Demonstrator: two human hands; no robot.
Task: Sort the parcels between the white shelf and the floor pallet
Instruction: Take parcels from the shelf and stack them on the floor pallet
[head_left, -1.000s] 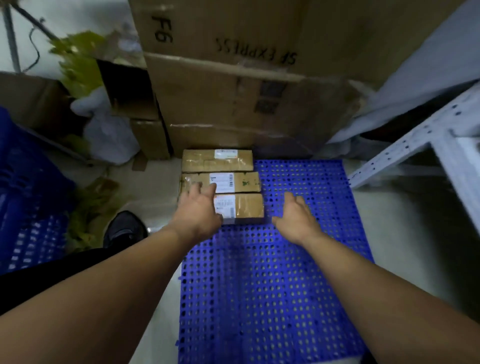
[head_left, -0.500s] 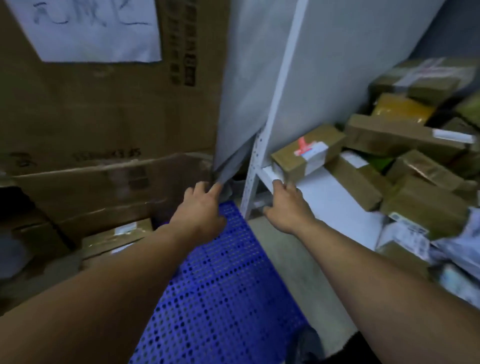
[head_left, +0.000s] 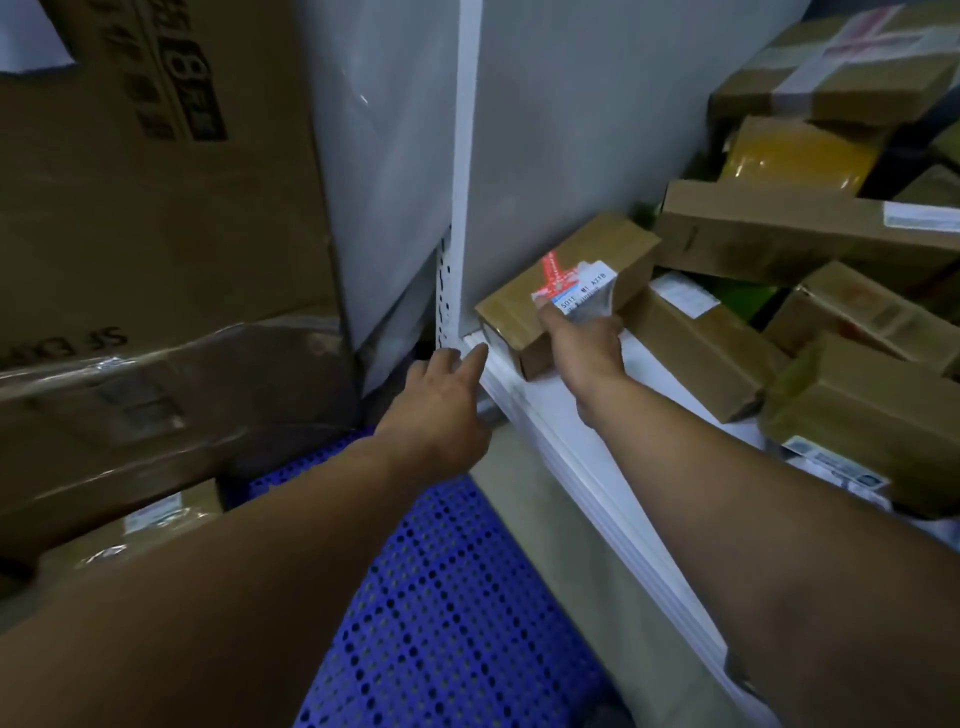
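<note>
A brown parcel with a red-and-white label (head_left: 566, 283) lies at the near left corner of the white shelf (head_left: 561, 415). My right hand (head_left: 584, 345) rests on its front face, fingers on the label; a full grip is not visible. My left hand (head_left: 441, 397) hovers open just left of the shelf's corner, fingertips near the parcel's left end. The blue perforated floor pallet (head_left: 441, 597) lies below my arms. A labelled parcel (head_left: 171, 512) sits at its far left edge.
Several brown parcels are heaped on the shelf to the right, one long box (head_left: 800, 228) and a yellow packet (head_left: 789, 156) among them. Large cardboard cartons (head_left: 145, 249) stand left of the white shelf post (head_left: 465, 171). Bare floor runs between pallet and shelf.
My view swung from the pallet's parcels up to the shelf. Both hands left the pallet and reached forward; the right one has landed on the labelled parcel, the left has come near the shelf corner.
</note>
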